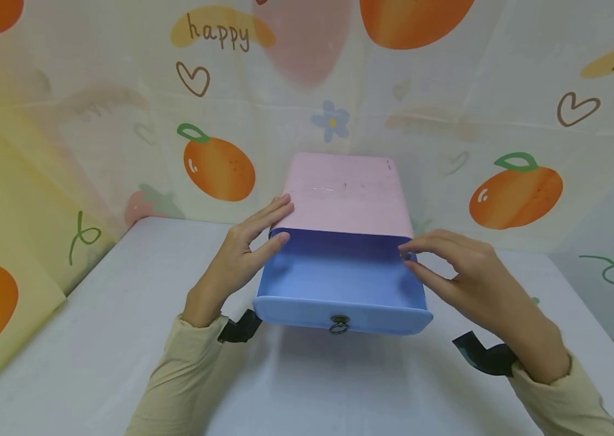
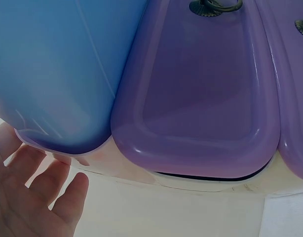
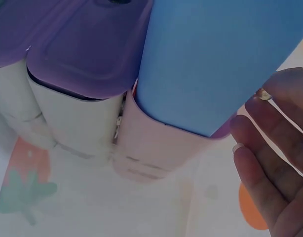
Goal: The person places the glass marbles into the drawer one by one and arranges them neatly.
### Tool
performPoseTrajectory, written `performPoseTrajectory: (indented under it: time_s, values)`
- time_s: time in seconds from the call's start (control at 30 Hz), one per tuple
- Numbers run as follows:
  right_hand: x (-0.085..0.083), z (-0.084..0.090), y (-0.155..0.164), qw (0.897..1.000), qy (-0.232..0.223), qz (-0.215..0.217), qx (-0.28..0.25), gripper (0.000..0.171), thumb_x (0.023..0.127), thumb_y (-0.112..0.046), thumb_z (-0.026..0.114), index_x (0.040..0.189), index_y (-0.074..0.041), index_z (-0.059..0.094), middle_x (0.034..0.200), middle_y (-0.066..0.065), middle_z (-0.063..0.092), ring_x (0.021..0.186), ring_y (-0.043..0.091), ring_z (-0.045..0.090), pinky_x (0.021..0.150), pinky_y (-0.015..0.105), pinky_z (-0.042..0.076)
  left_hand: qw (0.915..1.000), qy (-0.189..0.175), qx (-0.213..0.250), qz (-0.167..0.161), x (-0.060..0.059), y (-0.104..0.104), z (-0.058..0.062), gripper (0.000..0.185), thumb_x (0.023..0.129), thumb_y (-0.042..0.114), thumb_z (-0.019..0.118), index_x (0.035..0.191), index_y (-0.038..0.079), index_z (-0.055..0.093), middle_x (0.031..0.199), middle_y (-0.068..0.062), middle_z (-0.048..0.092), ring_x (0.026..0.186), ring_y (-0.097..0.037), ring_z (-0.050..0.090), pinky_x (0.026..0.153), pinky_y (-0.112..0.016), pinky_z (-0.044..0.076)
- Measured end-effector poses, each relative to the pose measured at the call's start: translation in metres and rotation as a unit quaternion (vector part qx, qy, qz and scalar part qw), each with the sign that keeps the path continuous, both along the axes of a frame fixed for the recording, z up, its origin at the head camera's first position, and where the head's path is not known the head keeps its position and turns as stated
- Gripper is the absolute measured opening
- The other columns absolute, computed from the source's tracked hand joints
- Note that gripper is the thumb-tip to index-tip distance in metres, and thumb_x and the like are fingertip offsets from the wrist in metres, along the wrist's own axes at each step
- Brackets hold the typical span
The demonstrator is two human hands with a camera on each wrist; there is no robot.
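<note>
A small drawer cabinet with a pink top (image 1: 345,194) stands on the table, its blue drawer (image 1: 340,272) pulled out. In the head view, nothing is visible on the drawer's bottom. My left hand (image 1: 233,260) rests against the cabinet's left side, fingers fairly straight and thumb near the drawer's edge. At the right edge of the drawer, my right hand (image 1: 465,266) pinches a small shiny object (image 3: 263,94) between thumb and forefinger. It is mostly covered by the fingertips, so its kind cannot be told. A dark metal ring pull (image 1: 339,324) hangs on the drawer front.
Two purple drawers, one nearer (image 2: 201,94) and one farther (image 2: 294,89), sit pushed in below the blue one, also with metal pulls. A white cloth covers the table (image 1: 111,339). Behind the cabinet hangs a printed curtain (image 1: 285,91) with oranges and hearts.
</note>
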State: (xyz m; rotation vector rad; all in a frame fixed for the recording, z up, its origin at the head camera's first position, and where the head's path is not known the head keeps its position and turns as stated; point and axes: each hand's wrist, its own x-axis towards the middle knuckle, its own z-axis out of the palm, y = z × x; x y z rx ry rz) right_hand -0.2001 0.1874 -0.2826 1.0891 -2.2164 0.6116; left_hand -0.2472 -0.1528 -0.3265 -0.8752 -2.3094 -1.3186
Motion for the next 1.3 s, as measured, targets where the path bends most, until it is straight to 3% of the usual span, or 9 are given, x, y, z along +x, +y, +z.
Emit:
performPoseTrajectory:
  time_s: [0.37, 0.5, 0.6, 0.97, 1.3]
  values:
    - [-0.006, 0.002, -0.008, 0.999, -0.025, 0.015, 0.034, 0.043, 0.069, 0.004, 0.085, 0.108, -0.007, 0.073, 0.102, 0.002, 0.076, 0.09, 0.017, 0.073, 0.089, 0.001, 0.046, 1.0, 0.001, 0.0, 0.0, -0.001, 0.0, 0.0, 0.05, 0.097, 0.014, 0.06, 0.146, 0.013, 0.05, 0.157, 0.001, 0.042, 0.15, -0.013, 0.032, 0.121, -0.045, 0.031]
    - [-0.008, 0.003, -0.011, 0.998, -0.033, 0.005, 0.051, 0.038, 0.072, -0.001, 0.085, 0.108, -0.006, 0.073, 0.101, 0.002, 0.076, 0.089, 0.017, 0.073, 0.079, 0.022, 0.06, 1.0, 0.003, -0.001, 0.0, -0.001, 0.0, -0.001, 0.05, 0.097, 0.014, 0.06, 0.146, 0.013, 0.05, 0.157, 0.001, 0.042, 0.149, -0.012, 0.033, 0.121, -0.045, 0.031]
    - [-0.01, 0.003, -0.013, 0.998, -0.036, 0.002, 0.061, 0.036, 0.073, -0.002, 0.085, 0.107, -0.006, 0.074, 0.1, 0.003, 0.077, 0.089, 0.018, 0.074, 0.073, 0.036, 0.062, 1.0, 0.004, 0.0, -0.001, -0.001, 0.0, -0.001, 0.049, 0.098, 0.014, 0.06, 0.146, 0.014, 0.051, 0.157, 0.002, 0.042, 0.149, -0.012, 0.033, 0.122, -0.044, 0.031]
    - [-0.017, 0.007, -0.025, 0.997, -0.029, 0.031, 0.065, 0.032, 0.074, 0.003, 0.082, 0.103, -0.006, 0.075, 0.096, 0.001, 0.077, 0.088, 0.015, 0.074, 0.074, 0.034, 0.062, 1.0, 0.006, -0.001, -0.001, -0.001, -0.001, 0.0, 0.05, 0.098, 0.015, 0.06, 0.146, 0.014, 0.05, 0.157, 0.003, 0.042, 0.149, -0.012, 0.032, 0.122, -0.044, 0.031]
    - [-0.023, 0.003, -0.035, 0.994, -0.059, 0.028, 0.09, 0.023, 0.079, -0.001, 0.08, 0.101, -0.005, 0.075, 0.095, 0.002, 0.077, 0.088, 0.016, 0.074, 0.078, 0.034, 0.062, 1.0, 0.003, -0.001, 0.0, -0.001, -0.001, 0.0, 0.05, 0.097, 0.013, 0.061, 0.146, 0.013, 0.051, 0.157, 0.001, 0.042, 0.15, -0.013, 0.032, 0.122, -0.046, 0.03]
